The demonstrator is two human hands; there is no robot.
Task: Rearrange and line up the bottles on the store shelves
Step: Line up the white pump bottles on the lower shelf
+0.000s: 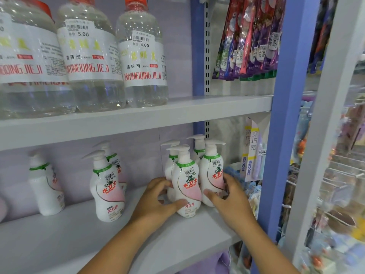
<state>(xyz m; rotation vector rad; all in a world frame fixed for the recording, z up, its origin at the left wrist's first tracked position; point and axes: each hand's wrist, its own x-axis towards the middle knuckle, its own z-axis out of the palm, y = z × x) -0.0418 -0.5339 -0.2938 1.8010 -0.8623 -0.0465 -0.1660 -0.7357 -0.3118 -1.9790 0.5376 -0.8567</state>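
On the lower shelf [83, 240] several white pump bottles with pink and green labels stand in a tight cluster at the right end. My left hand [158, 200] wraps the front bottle [186, 186] from its left side, thumb across its base. My right hand [227, 196] grips the neighbouring bottle [212, 171] on the right, fingers behind it. Two more bottles of the cluster stand behind, partly hidden. Further left stand another front bottle [107, 186] with one behind it, and a single bottle [46, 186] turned away.
The upper shelf [138, 119] carries three large clear bottles [142, 56] with red caps. A blue upright [286, 115] borders the shelf on the right. Hanging toothbrush packs [250, 36] and small packaged goods [252, 155] sit beyond the cluster.
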